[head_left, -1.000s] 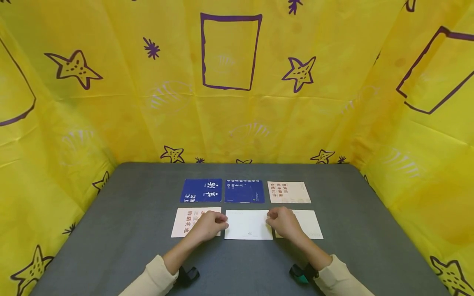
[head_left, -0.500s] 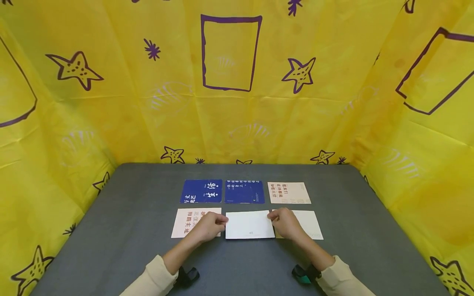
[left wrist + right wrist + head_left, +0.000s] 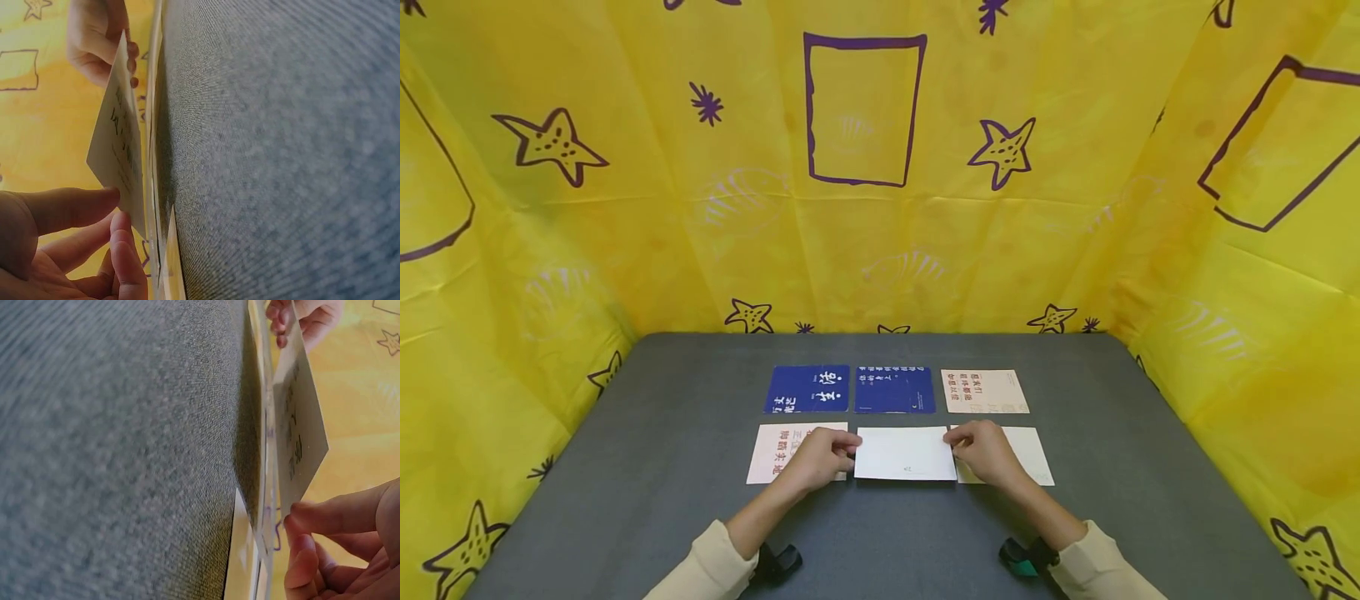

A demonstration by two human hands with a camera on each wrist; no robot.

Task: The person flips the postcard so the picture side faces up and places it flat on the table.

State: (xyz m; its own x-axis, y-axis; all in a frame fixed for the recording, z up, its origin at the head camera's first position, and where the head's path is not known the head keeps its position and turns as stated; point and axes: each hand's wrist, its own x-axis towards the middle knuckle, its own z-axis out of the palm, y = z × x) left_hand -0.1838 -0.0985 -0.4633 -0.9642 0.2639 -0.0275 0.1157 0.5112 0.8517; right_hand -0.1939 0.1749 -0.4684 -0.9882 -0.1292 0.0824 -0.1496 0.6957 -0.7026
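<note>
A white postcard (image 3: 904,454) is held slightly above the table in the head view, a thin shadow under its near edge. My left hand (image 3: 822,458) pinches its left edge between thumb and fingertips. At the opposite edge, my right hand (image 3: 988,452) pinches it the same way. From the left wrist, the card's underside (image 3: 119,137) shows dark lettering and stands apart from the tabletop. The right wrist view also shows the raised postcard (image 3: 299,425), with the thumb and fingers at its corner.
Behind lie two blue postcards (image 3: 807,389) (image 3: 895,392) and a cream one (image 3: 985,392). A pinkish card (image 3: 771,454) lies partly under my left hand, a pale card (image 3: 1026,454) partly under my right. Yellow cloth (image 3: 880,250) walls the grey table (image 3: 880,542) at back and sides.
Both hands have closed on the white postcard's edges and raised it a little from the table; its near edge now sits higher in view. The other cards stay where they were.
</note>
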